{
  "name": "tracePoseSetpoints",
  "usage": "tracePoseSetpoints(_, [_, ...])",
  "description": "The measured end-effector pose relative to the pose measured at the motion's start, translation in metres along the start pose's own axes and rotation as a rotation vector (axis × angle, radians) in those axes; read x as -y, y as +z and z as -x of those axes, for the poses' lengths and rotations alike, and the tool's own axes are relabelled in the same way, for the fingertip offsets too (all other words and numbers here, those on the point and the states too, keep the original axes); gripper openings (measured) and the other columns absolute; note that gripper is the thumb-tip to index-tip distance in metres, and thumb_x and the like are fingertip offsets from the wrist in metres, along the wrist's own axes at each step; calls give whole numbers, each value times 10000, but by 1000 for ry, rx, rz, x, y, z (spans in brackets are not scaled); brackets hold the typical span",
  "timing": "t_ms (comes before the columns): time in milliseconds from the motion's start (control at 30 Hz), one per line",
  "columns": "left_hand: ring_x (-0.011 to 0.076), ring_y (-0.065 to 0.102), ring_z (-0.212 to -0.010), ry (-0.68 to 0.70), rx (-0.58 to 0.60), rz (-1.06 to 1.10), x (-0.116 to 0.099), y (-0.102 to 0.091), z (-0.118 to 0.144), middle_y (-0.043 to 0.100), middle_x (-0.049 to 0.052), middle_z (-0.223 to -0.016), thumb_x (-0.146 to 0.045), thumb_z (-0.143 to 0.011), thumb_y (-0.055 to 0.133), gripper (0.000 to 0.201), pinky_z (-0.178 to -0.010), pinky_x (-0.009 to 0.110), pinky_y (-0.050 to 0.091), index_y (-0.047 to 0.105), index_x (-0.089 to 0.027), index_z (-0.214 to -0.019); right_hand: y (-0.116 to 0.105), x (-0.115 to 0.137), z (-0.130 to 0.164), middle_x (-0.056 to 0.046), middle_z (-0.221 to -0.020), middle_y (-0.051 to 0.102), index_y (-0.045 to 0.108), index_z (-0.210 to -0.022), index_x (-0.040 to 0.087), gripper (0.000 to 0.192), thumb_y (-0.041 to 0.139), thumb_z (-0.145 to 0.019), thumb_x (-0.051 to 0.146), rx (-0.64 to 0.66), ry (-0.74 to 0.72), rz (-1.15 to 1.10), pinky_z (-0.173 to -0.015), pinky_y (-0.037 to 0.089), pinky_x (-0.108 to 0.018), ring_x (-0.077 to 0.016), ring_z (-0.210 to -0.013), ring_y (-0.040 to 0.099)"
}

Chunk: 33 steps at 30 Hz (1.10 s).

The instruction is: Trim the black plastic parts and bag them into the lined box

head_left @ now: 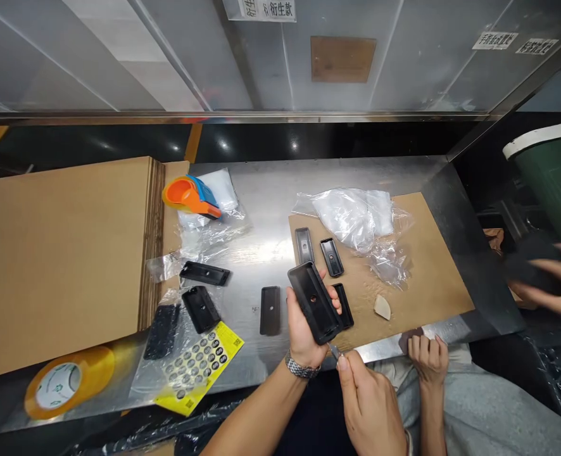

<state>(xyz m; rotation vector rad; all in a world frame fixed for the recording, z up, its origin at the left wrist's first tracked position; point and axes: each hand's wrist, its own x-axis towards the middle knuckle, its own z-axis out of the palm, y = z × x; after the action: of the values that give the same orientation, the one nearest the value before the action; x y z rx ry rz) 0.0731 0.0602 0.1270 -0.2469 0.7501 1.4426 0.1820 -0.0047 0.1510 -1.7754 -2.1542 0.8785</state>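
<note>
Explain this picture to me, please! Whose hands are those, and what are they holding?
There's no robot here, just a person using two bare hands. The one picture comes from a camera worn on their head, looking forward and down. The left hand holds a black tray; the right hand holds a small tool by its near end. The metal table has more black pieces, plastic bags, tape and yellow stickers. The hands at the right are somebody else's.

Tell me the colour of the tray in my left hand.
Black: the tray shows best in the head view.
</note>
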Motion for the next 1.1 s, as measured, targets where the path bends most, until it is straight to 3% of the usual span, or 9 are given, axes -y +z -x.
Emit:
tracePoseSetpoints(100, [121,515,-564,-21,-24,18,0,-4,-2,571,52,-679,-534,-817,274,544,-531,227,439,568,-146,-1059,-1,2,-1,-2,-467,542,466,-687,210,368,207,-901,358,69,47,-166,-397,266,-220,-126,-388,517])
tracePoseSetpoints(233, [120,518,-568,-7,14,27,0,-6,-2,571,52,-682,-539,-812,288,534,-538,227,432,570,-155,-1055,-6,6,-2,16,-506,553,450,-772,195,365,192,-896,422,344,219,-520,-417,364,-168,-91,-404,526])
tracePoseSetpoints(333, [119,522,-570,1,45,26,0,-8,-1,574,52,-686,-541,-807,304,537,-543,229,432,566,-148,-1061,-8,12,-1,39,-482,531,437,-843,183,372,196,-886,463,469,316,-626,-355,334,-143,-70,-341,480])
tracePoseSetpoints(467, [113,526,-560,-9,63,28,0,-10,-1,578,48,-686,-540,-814,284,552,-539,227,434,553,-141,-1084,-7,18,0,77,-385,415,448,-873,171,404,185,-882,477,487,342,-591,-302,246,-134,-56,-275,363])
tracePoseSetpoints(1100, [130,539,-545,10,91,-118,-2,-13,-3,588,61,-665,-594,-786,282,624,-458,205,407,526,-126,-1120,-5,21,-5,72,-380,397,434,-777,186,353,191,-893,415,477,323,-508,-343,237,-156,-63,-296,366])
